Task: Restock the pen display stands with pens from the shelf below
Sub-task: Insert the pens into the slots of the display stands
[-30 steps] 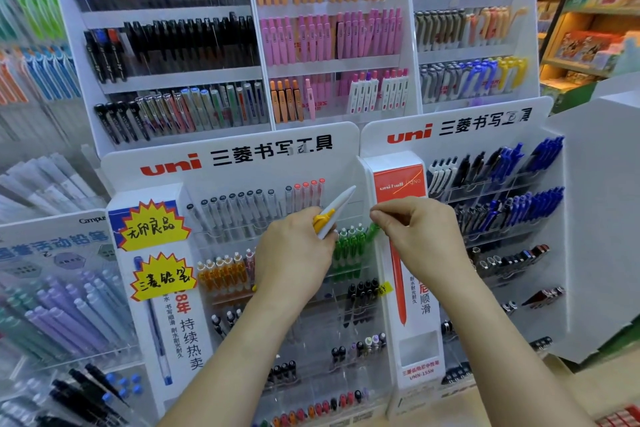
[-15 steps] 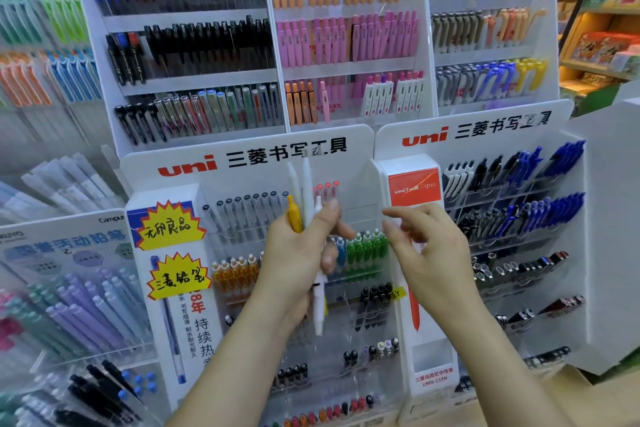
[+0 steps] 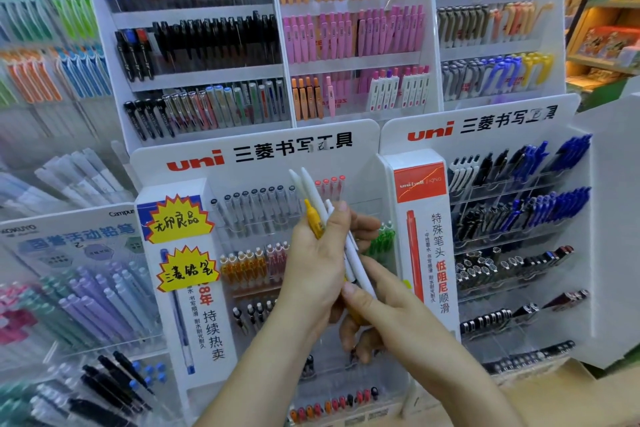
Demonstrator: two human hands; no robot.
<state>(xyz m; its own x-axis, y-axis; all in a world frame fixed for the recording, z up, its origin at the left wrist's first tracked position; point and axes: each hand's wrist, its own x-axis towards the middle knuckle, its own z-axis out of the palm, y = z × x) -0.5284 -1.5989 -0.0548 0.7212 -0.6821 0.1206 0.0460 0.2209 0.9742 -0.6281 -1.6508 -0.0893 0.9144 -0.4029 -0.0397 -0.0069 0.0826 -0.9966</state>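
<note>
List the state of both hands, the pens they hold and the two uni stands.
left hand: grips a bundle of pens, tips up.
white pens: held in the left hand's bundle.
yellow pen: held in the same bundle.
right hand: pinches the lower end of one white pen.
left uni stand: rows partly filled.
right uni stand: upper rows stocked, lower rows sparse.

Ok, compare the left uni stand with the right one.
The left uni stand holds grey, orange and green pens; the right uni stand mostly blue and black. The left stand's side panel bears yellow starburst labels; the right's pictures a red pen. Both have white headers with red uni logos.
</note>
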